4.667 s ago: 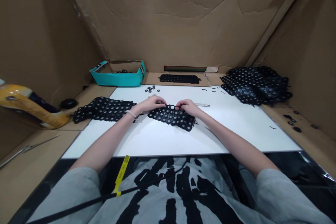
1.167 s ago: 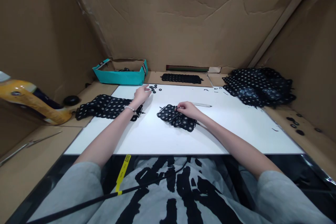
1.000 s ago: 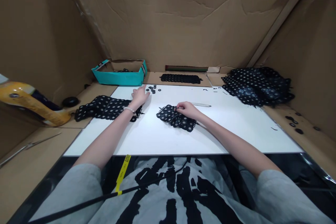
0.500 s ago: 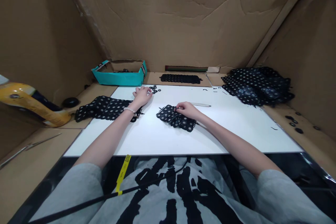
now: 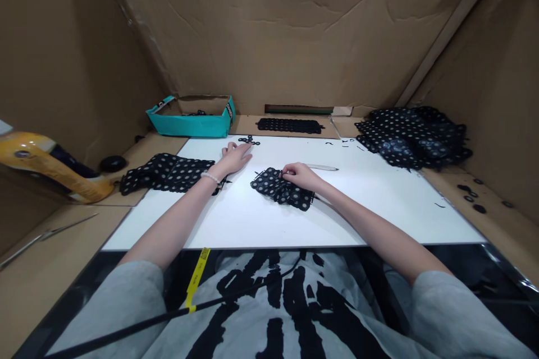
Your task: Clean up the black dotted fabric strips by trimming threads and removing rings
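Note:
My right hand (image 5: 298, 174) is closed on the far edge of a small black mesh piece with white dots (image 5: 281, 190), pinning it to the white board (image 5: 295, 219). My left hand (image 5: 234, 157) lies on the board with its fingers stretched toward a cluster of small black rings (image 5: 248, 139). Its fingertips are right at the rings; I cannot see whether they hold one. A larger black dotted piece (image 5: 166, 173) lies by my left wrist.
A teal box (image 5: 189, 118) with black parts stands at the back left. A flat black mesh strip (image 5: 288, 125) lies at the back, a heap of dotted mesh (image 5: 412, 136) at the right. A thin pen-like tool (image 5: 322, 168) lies behind my right hand. A yellow object (image 5: 46, 168) sits at left.
My left hand left the small mesh piece, reached out to the black rings at the back, and has now slid a little right and nearer. My right hand stayed on the mesh.

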Tool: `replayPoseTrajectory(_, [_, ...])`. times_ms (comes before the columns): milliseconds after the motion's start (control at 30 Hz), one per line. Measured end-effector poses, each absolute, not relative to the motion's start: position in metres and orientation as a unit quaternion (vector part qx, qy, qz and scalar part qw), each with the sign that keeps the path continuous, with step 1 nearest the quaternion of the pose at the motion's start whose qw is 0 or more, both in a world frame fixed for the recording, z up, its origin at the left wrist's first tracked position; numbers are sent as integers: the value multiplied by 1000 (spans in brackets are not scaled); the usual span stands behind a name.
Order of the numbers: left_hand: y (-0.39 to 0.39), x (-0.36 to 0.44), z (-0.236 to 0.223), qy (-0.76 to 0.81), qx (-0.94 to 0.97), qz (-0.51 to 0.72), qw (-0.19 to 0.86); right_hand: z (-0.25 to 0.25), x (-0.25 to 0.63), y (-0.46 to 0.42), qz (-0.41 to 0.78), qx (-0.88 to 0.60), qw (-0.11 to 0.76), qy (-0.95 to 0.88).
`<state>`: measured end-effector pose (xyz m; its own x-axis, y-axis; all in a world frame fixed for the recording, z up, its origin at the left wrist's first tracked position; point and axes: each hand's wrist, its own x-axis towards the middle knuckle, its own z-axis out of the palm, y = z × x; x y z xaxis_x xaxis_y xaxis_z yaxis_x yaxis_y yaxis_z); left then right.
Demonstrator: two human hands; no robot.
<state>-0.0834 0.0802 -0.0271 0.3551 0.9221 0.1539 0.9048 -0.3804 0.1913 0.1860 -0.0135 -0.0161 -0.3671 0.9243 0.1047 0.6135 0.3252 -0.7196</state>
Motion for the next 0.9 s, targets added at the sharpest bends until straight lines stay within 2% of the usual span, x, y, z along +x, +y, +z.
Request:
replayPoseTrajectory(200, [64,-70,-13,510,838,187,54,-14,186,-16,296,-494,273,-771])
replayPoseTrajectory(400, [30,-38,6,371,894,190,166,-23,185,-13,305,-459,325,-768])
replayPoseTrajectory(567, [23,-26,5,398,867,221,202,-27,186,-10,331,-411,348,-775])
replayPoseTrajectory(733, [34,-29,0,374,833,246,324,-27,187,-9,313,-446,321,-775])
replayPoseTrajectory(900, [52,-41,-2,462,739,326,366,-27,185,-8,299,-445,315,-783])
